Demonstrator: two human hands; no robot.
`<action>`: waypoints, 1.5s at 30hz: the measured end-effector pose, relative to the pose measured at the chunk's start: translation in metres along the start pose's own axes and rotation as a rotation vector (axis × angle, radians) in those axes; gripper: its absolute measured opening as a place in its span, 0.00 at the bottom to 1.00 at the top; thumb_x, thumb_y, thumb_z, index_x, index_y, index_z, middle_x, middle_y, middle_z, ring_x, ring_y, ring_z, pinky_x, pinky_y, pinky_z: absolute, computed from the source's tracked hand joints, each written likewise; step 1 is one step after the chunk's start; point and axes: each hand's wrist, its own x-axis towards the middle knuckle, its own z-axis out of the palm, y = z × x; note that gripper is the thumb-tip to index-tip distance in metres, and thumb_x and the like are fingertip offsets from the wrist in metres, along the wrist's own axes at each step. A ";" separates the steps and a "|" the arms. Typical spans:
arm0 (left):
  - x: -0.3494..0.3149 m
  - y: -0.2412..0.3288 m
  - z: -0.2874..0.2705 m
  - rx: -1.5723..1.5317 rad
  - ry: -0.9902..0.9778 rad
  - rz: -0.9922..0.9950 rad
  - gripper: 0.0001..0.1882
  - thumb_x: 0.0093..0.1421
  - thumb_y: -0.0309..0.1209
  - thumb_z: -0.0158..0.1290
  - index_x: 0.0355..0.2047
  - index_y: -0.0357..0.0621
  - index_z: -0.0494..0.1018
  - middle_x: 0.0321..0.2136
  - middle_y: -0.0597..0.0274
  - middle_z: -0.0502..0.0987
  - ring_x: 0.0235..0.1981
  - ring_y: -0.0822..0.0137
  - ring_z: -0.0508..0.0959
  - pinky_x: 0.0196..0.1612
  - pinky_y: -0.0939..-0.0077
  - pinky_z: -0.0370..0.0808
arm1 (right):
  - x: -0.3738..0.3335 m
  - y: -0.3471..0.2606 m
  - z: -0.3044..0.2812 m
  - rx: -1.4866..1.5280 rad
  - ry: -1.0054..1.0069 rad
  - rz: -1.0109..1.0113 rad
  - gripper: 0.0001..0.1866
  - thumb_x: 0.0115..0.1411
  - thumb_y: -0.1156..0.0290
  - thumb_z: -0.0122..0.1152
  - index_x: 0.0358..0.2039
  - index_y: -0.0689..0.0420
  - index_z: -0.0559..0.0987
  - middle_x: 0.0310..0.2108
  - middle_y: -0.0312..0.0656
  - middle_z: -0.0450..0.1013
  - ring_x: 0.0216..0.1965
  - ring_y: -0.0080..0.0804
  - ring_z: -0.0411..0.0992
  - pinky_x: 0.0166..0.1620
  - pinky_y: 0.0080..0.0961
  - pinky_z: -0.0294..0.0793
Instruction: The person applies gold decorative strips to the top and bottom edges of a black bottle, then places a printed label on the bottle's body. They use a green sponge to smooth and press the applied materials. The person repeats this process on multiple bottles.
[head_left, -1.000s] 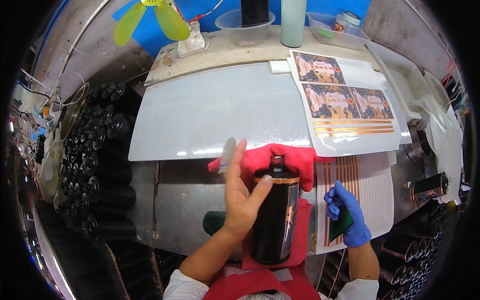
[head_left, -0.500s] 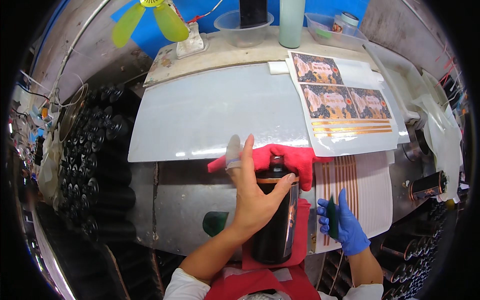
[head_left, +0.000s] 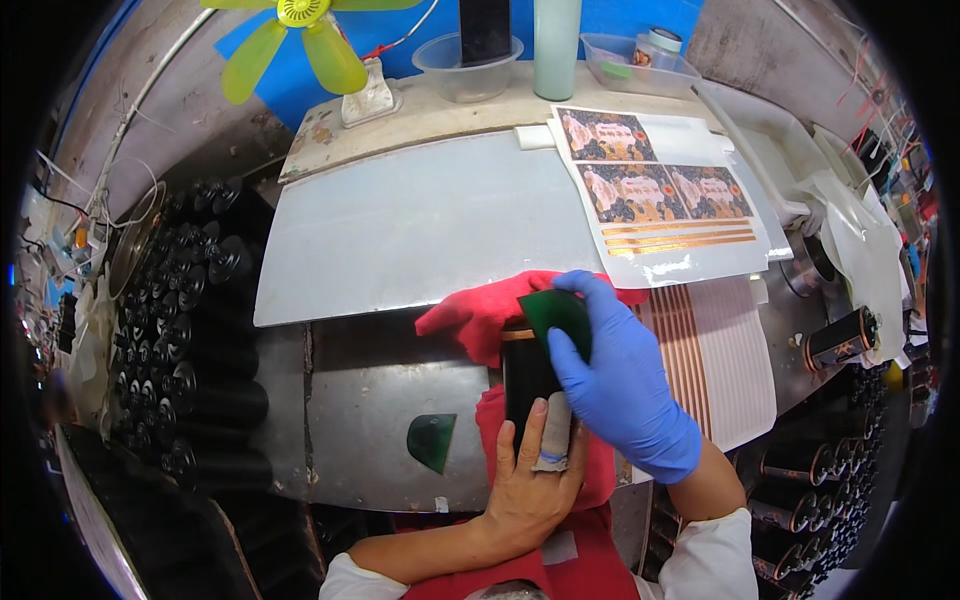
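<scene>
A black bottle (head_left: 527,380) with a copper band lies on red cloth in front of me, its neck end pointing away. My left hand (head_left: 525,485) rests over its near end, fingers along the body and thumb hidden; one finger wears a grey cloth sleeve. My right hand (head_left: 640,390), in a blue glove, grips a dark green scraper (head_left: 562,318) between thumb and fingers. That scraper is over the bottle's far shoulder; whether it touches cannot be seen. Red cloth (head_left: 470,315) bunches around the neck end. Another green scraper (head_left: 432,443) lies left on the metal table.
Printed decal sheets (head_left: 690,245) overlap the grey board (head_left: 400,230), with copper-striped sheets (head_left: 725,370) below them. Black bottles are stacked at left (head_left: 215,400) and lower right (head_left: 800,465). A single black bottle (head_left: 840,338) lies at right. A yellow-green fan (head_left: 335,60) stands back left.
My left hand has moved from the bottle's neck end to its near end. My right hand has brought the green scraper leftward and up over the bottle. The view has shifted slightly.
</scene>
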 end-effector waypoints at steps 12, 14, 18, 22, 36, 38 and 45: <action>-0.043 -0.053 0.038 -0.883 -0.118 -0.111 0.67 0.46 0.54 0.60 0.58 0.24 0.21 0.58 0.29 0.51 0.60 0.32 0.49 0.59 0.36 0.37 | -0.022 0.070 -0.002 0.584 0.149 0.322 0.21 0.55 0.74 0.57 0.50 0.57 0.65 0.42 0.39 0.68 0.44 0.25 0.67 0.47 0.21 0.68; -0.031 -0.039 0.009 -0.780 0.073 -0.202 0.59 0.48 0.55 0.57 0.62 0.30 0.34 0.58 0.42 0.58 0.62 0.41 0.53 0.60 0.37 0.31 | -0.020 0.066 -0.006 0.535 0.168 0.250 0.21 0.56 0.73 0.57 0.50 0.56 0.65 0.41 0.41 0.70 0.42 0.26 0.69 0.46 0.23 0.69; -0.009 -0.012 0.005 0.025 0.193 0.252 0.36 0.46 0.53 0.59 0.54 0.51 0.67 0.61 0.46 0.54 0.64 0.39 0.47 0.60 0.37 0.31 | -0.006 0.014 -0.001 0.261 0.116 0.066 0.21 0.56 0.72 0.55 0.51 0.55 0.64 0.38 0.49 0.73 0.40 0.35 0.74 0.42 0.28 0.72; -0.017 -0.016 0.019 -0.237 0.097 0.072 0.39 0.48 0.52 0.58 0.55 0.41 0.64 0.59 0.36 0.54 0.63 0.38 0.46 0.61 0.39 0.35 | -0.011 0.037 0.004 0.382 0.121 0.102 0.21 0.56 0.73 0.56 0.50 0.56 0.65 0.40 0.45 0.71 0.41 0.30 0.71 0.44 0.25 0.71; -0.008 -0.009 0.004 -0.073 0.058 0.145 0.29 0.56 0.49 0.50 0.55 0.50 0.67 0.54 0.55 0.67 0.62 0.52 0.57 0.62 0.44 0.34 | -0.007 0.023 0.000 0.301 0.122 0.091 0.20 0.56 0.72 0.56 0.49 0.54 0.66 0.37 0.49 0.73 0.39 0.40 0.74 0.43 0.29 0.72; -0.018 -0.015 0.010 -0.220 0.052 0.039 0.30 0.53 0.49 0.55 0.52 0.46 0.69 0.54 0.45 0.65 0.61 0.44 0.55 0.63 0.50 0.40 | -0.012 0.042 0.008 0.428 0.149 0.119 0.20 0.56 0.73 0.57 0.49 0.56 0.66 0.40 0.46 0.71 0.41 0.34 0.72 0.45 0.27 0.71; -0.048 -0.038 0.029 -0.784 0.054 -0.096 0.58 0.45 0.57 0.59 0.63 0.34 0.40 0.59 0.23 0.42 0.60 0.28 0.47 0.61 0.41 0.37 | -0.024 0.075 0.004 0.581 0.215 0.179 0.20 0.56 0.74 0.57 0.49 0.58 0.66 0.42 0.44 0.69 0.44 0.30 0.69 0.47 0.24 0.69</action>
